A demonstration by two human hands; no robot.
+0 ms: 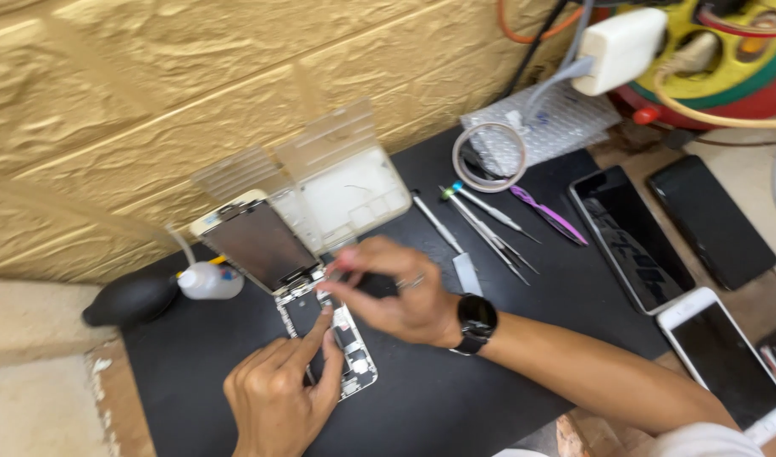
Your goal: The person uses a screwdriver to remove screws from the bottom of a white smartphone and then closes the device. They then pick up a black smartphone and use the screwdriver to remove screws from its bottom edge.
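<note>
Fingers of the left hand [278, 393] press the opened smartphone body [337, 343] at six o'clock. Right hand [396, 292], wristwatch [476, 322] on it, pinches something too blurred to name. Lifted screen [261, 244] leans at eleven o'clock; tweezers [489, 237] lie at one o'clock.

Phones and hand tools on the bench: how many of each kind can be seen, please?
Phones lying closed, screen up: 3
Opened phone under the hands: 1
Slim metal tools: 4
Purple pry tool: 1
Total: 9
</note>
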